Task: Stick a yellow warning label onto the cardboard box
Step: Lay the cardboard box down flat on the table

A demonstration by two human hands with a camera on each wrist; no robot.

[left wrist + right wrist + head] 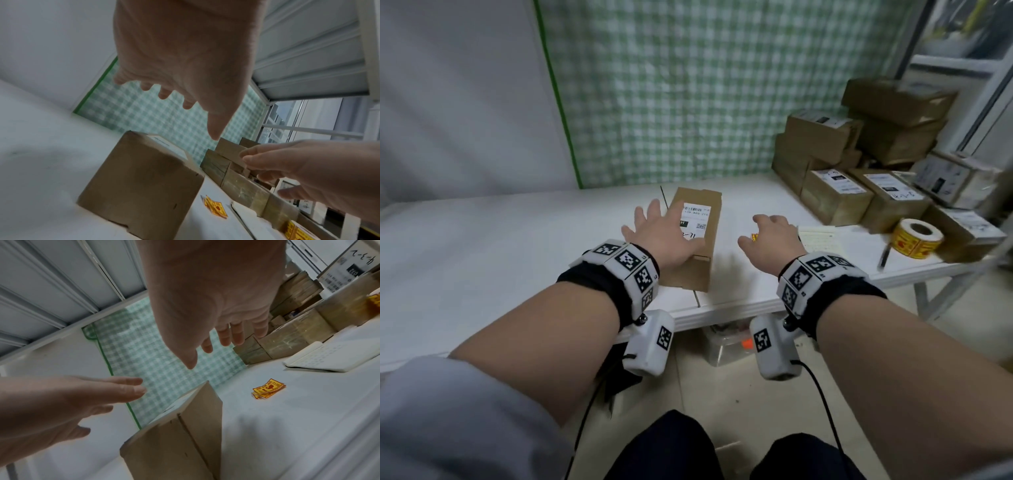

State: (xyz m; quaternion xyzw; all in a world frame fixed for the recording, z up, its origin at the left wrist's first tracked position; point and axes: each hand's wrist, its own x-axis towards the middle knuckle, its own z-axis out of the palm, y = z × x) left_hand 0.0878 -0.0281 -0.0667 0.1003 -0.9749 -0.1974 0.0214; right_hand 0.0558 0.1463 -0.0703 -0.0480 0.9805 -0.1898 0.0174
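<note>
Sitting right at the near edge of the white table (pixel 482 240), so everything's in easy reach. Left hand (pixel 661 236) spread wide with straight fingers, hovering over the near end of the cardboard box (pixel 697 236), holding nothing; from the wrist views clearly above the box, not yet touching, probably there to pin it down so it won't slide once the sticker goes on. Right hand (pixel 774 236) also empty, fingers loosely extended and a bit bent, hanging above a little pile of loose yellow warning labels (pixel 268 388) lying flat on the table just right of the box. Looks like a reach for one of those, though not pinched yet. Box lying lengthwise, white shipping label (pixel 697 219) already on top, so plenty of bare cardboard beside it for the yellow one. A bit further right, a notepad (pixel 820 241), then a pen (pixel 883 257) and the roll of yellow labels (pixel 916 238), parked out of the working zone. Far right corner: stack of other boxes (pixel 859 171), presumably waiting or done. Green checked backdrop (pixel 688 85) behind it all.
</note>
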